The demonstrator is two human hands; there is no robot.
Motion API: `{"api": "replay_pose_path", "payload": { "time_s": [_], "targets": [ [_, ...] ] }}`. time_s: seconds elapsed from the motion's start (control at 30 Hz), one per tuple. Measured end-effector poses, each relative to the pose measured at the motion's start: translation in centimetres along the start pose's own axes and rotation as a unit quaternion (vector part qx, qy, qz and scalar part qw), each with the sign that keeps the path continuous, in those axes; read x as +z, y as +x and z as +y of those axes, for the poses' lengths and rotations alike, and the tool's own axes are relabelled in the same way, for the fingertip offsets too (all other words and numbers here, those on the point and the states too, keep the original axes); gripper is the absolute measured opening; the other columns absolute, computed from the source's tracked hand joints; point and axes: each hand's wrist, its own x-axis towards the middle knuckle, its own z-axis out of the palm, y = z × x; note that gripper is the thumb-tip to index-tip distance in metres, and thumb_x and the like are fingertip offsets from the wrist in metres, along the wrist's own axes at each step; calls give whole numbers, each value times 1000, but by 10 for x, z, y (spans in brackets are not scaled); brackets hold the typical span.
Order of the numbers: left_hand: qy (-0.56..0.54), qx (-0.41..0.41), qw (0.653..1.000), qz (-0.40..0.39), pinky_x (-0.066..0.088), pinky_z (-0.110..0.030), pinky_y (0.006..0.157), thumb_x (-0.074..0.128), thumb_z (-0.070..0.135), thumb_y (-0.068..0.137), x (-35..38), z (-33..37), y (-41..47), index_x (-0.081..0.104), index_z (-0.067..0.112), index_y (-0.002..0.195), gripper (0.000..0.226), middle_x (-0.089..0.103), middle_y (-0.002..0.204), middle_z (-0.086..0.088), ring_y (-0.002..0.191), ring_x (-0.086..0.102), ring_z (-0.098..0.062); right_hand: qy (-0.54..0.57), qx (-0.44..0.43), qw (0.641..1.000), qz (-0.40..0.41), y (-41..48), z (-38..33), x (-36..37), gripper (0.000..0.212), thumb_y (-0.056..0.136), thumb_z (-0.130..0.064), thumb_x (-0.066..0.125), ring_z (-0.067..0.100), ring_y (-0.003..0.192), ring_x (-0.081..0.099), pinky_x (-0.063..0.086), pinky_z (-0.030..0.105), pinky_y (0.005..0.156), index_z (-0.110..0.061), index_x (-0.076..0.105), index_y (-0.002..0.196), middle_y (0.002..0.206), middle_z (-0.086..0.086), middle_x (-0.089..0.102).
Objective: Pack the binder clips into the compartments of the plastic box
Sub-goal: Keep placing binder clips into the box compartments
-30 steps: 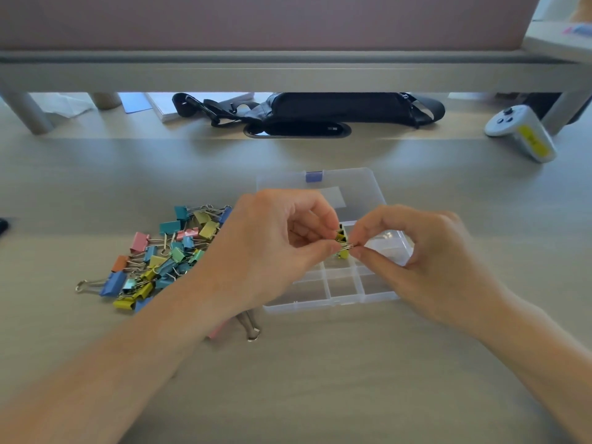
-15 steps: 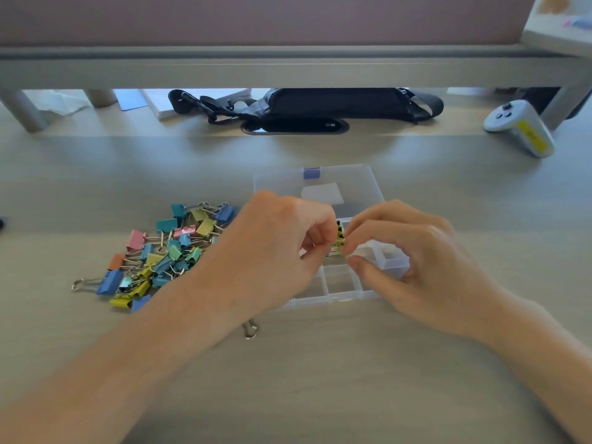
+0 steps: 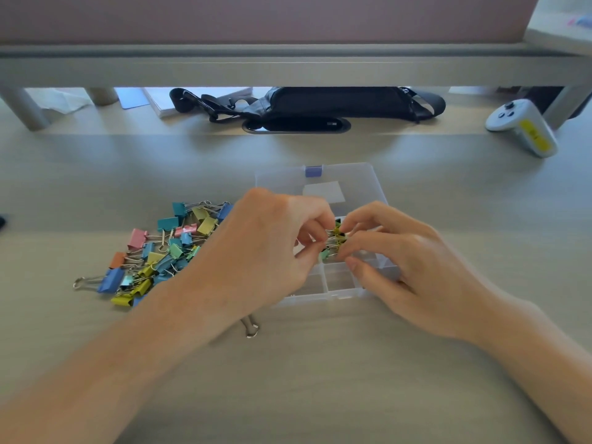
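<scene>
A clear plastic box (image 3: 344, 282) with its lid (image 3: 349, 177) folded open behind it lies at the middle of the desk. Over its middle compartments my left hand (image 3: 272, 248) and my right hand (image 3: 403, 254) meet, and both pinch a yellow binder clip (image 3: 337, 233) by fingertips. A greenish clip (image 3: 325, 254) shows just below it in the box. A pile of coloured binder clips (image 3: 160, 251) lies to the left of the box. One clip's wire handle (image 3: 251, 330) pokes out from under my left wrist.
A black pouch with straps (image 3: 320, 104) lies under the raised shelf (image 3: 288, 68) at the back. A white controller with a yellow label (image 3: 522, 128) sits at the far right. Papers (image 3: 160, 99) lie at the back left.
Both hands have closed in together over the box and sunk slightly toward the compartments, still pinching the yellow clip. The pile has not moved.
</scene>
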Motion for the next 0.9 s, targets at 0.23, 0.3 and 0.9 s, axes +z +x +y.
{"api": "replay_pose_path", "payload": {
  "time_s": [0.23, 0.3, 0.9],
  "targets": [
    [57, 74, 995, -30, 60, -34, 68, 69, 12, 86, -3, -3, -1, 71, 28, 105, 24, 76, 89, 17, 76, 70, -6, 6, -5, 1000, 6, 0, 2, 2, 23, 100, -28, 56, 7, 107, 61, 52, 31, 87, -22, 77, 103, 122, -7, 57],
    [62, 87, 993, -39, 59, -36, 68, 65, 12, 87, -3, -3, -1, 69, 30, 106, 27, 76, 91, 17, 77, 70, -10, 5, -9, 1000, 6, 0, 3, 3, 22, 100, -26, 56, 7, 106, 61, 52, 32, 87, -22, 77, 103, 122, -6, 57],
    [14, 65, 998, -12, 51, -8, 80, 68, 4, 91, -15, -15, 4, 75, 24, 110, 29, 75, 98, 18, 80, 67, 3, 24, -6, 999, 25, -2, 4, 8, 19, 99, -24, 58, 10, 107, 65, 51, 29, 91, -20, 77, 102, 124, -7, 58]
  ]
}}
